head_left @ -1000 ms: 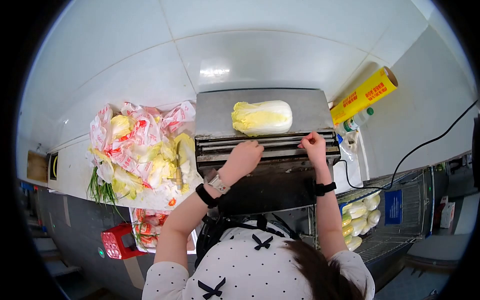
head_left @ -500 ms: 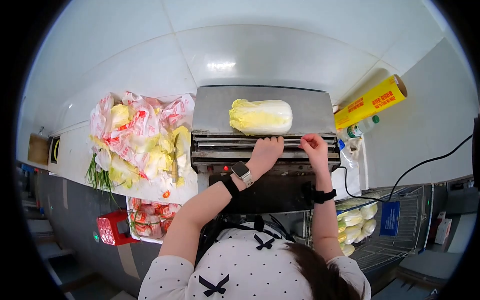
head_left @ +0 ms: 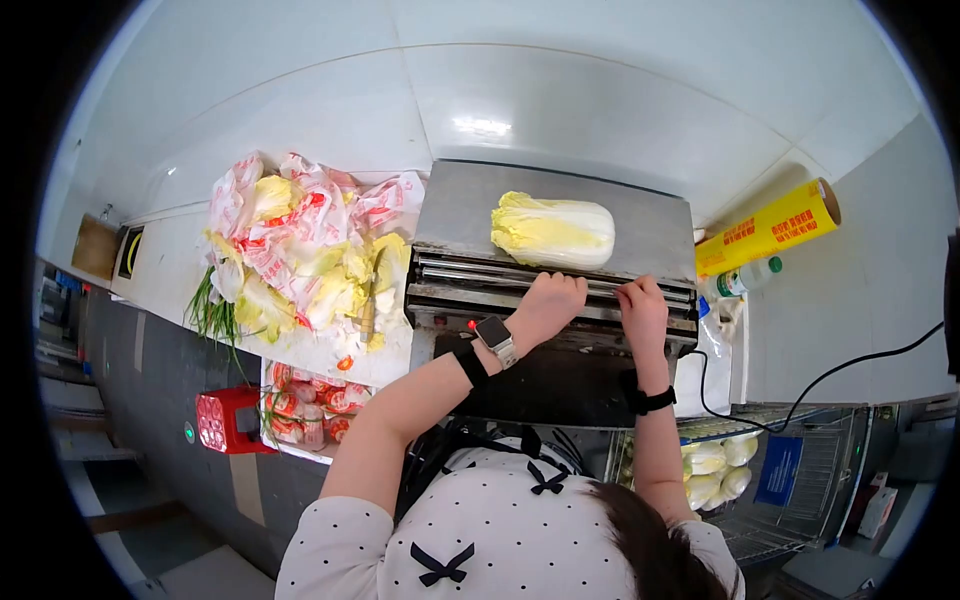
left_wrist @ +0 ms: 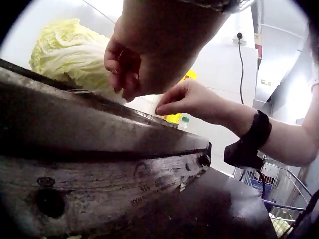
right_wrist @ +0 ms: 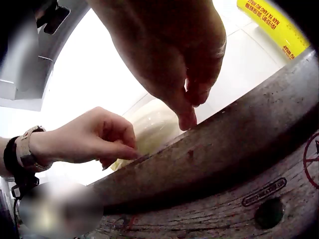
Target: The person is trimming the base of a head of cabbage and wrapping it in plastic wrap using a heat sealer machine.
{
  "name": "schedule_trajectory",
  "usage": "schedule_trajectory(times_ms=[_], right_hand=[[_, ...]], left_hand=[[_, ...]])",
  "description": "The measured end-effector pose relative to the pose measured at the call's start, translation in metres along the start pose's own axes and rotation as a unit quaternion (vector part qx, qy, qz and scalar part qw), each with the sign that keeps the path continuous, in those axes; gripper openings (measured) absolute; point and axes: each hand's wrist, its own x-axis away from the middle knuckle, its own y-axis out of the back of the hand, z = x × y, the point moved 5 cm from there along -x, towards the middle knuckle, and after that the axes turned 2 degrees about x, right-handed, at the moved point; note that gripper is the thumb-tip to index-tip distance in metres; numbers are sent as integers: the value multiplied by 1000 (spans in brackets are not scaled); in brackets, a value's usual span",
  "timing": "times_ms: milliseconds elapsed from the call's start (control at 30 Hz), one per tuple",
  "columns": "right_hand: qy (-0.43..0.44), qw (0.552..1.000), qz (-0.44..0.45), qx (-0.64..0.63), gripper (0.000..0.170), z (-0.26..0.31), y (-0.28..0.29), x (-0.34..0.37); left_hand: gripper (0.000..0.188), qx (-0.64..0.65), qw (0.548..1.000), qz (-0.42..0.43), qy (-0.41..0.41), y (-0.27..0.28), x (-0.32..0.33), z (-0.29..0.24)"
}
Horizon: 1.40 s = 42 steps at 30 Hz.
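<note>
A wrapping machine (head_left: 455, 205) with a grey top plate and metal rollers (head_left: 460, 272) along its front stands before me. One Chinese cabbage (head_left: 560, 232) lies on the plate, leafy end to the left. My left hand (head_left: 548, 306) is at the middle of the rollers, thumb and curled fingers pinched together at the clear plastic film there. Close to its right, my right hand (head_left: 645, 318) pinches at the same edge, fingertips pointing down in the right wrist view. The film itself barely shows between the fingers.
Left of the machine, cabbage leaves and crumpled printed wrappers (head_left: 300, 230) cover the counter, with a knife (head_left: 370, 305) among them. A yellow film tube (head_left: 770, 230) and a bottle (head_left: 745, 277) lie to the right. Several cabbages sit in a cart (head_left: 800, 510), below a black cable (head_left: 850, 362).
My left hand has moved right along the rollers, closer to my right hand. The right hand keeps its pinch near the right end. The head view has shifted; the cabbage stays on the plate.
</note>
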Motion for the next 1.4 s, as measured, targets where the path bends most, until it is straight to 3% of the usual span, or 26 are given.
schedule_trajectory(times_ms=[367,567,633,700,800,933,1167,1400], right_hand=[[-29,996,-65,-61,8,30,43,21],[-93,986,-73,-115,5,19,41,3],[-103,983,-76,-129,5,16,38,-1],[-101,983,-92,-119,6,14,35,-7],[-140,978,-94,-121,9,10,28,-15],[-158,974,-101,-130,9,4,21,-24],[-157,973,-107,-134,9,2,23,-22],[-160,971,-101,-145,9,0,23,-23]], left_hand=[[9,44,998,-40,-35,40,17,-3],[7,180,970,-68,150,43,41,51],[6,135,973,-42,185,48,62,89],[10,146,959,-71,234,56,78,121],[20,138,974,-19,181,64,73,127],[29,130,986,32,101,42,53,89],[16,20,985,98,138,18,45,81],[8,11,991,93,100,16,47,91]])
